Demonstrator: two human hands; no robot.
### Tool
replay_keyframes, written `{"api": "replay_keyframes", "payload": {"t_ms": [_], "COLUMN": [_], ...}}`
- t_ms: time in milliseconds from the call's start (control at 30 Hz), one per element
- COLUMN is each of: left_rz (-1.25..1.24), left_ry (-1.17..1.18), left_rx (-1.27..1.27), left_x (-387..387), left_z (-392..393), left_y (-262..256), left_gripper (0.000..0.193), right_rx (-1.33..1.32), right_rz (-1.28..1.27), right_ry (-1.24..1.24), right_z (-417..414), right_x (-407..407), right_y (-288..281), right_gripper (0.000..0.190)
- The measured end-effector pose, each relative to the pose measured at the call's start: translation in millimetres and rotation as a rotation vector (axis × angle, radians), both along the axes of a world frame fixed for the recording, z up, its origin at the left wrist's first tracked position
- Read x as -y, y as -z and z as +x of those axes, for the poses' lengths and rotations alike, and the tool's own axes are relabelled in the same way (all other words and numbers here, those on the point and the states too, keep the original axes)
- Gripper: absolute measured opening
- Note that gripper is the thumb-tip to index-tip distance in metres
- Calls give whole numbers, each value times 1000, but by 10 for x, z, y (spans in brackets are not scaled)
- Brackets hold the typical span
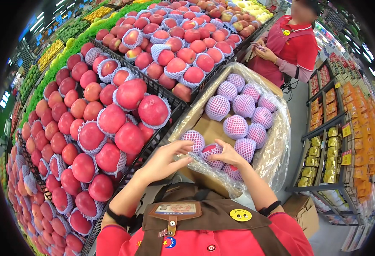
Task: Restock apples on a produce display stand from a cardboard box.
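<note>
A cardboard box point(214, 129) lined with clear plastic stands before me. It holds several red apples point(235, 126) in pale purple foam nets. My right hand point(231, 156) has its thumb and finger on a netted apple point(208, 151) at the near end, where bare red skin shows through the net's opening. My left hand point(166, 160) hovers at the box's near left edge, fingers apart and nothing held. Its fingertips are close to another netted apple point(193, 140); whether they touch it is hard to tell.
To the left, black crates point(178, 112) hold piled apples point(93, 137), some in foam nets. A person point(297, 48) in a red shirt and apron stands beyond the box, holding something small. Shelves point(321, 188) of packaged goods line the right, near a closed carton point(301, 214).
</note>
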State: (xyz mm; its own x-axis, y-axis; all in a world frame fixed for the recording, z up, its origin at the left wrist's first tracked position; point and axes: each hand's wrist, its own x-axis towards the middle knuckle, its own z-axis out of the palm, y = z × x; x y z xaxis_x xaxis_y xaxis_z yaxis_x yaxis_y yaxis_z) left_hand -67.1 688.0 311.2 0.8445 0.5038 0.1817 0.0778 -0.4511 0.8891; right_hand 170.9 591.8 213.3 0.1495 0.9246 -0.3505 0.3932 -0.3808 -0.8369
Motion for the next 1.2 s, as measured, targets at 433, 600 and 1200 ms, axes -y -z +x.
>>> {"api": "replay_keyframes", "payload": {"t_ms": [433,600,1200], "left_rz": [498,560,-436], "left_ry": [193,206,19], "left_rx": [-767,-741,-100], "left_x": [42,156,-83], "left_z": [940,937,1122], "left_y": [484,503,522], "left_gripper": [82,92,86], "right_rx": [112,-160,-328], "right_rz": [-241,-214,572], "right_ry": [-62,39,668], "right_z": [126,139,-272], "right_x": [-133,-18,296], "right_y": [189,165,-339], "right_gripper": [66,83,78]}}
